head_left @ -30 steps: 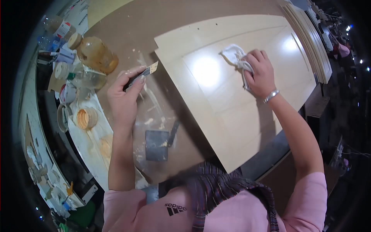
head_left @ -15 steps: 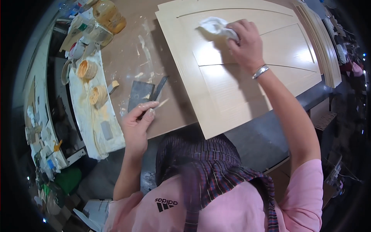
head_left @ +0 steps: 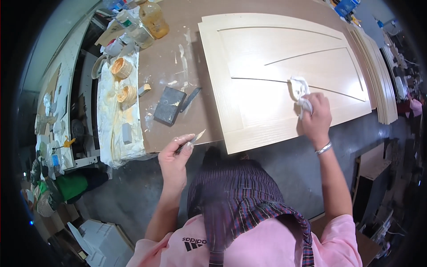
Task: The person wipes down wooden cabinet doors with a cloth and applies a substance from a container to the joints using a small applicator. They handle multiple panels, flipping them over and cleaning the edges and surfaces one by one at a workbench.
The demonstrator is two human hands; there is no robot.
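A pale wooden panel [head_left: 262, 124] with thin grooves lies on the brown worktable, its near edge jutting past the table's front. Bunched in my right hand [head_left: 316, 115] is a white cloth [head_left: 299, 86], which rests on the panel at the middle groove. My left hand [head_left: 175, 160] is in front of the table edge, closed around a slim tool [head_left: 197, 137] with a pale, putty-coloured tip; its handle is mostly hidden by the fingers. Beyond that hand lie a dark rectangular block [head_left: 169, 107] and a narrow dark scraper [head_left: 191, 99], both smeared with filler.
Two tubs of orange-tan filler [head_left: 122, 67] stand on a stained white cover [head_left: 111, 133] at left, near a small grey block [head_left: 127, 133]. Bottles [head_left: 152, 20] stand at the far left. More panels [head_left: 371, 73] are stacked to the right.
My right hand has brought the cloth nearer me and rightward across the panel, from its far part to the middle groove. My left hand still holds the slim tool. The view has shifted slightly.
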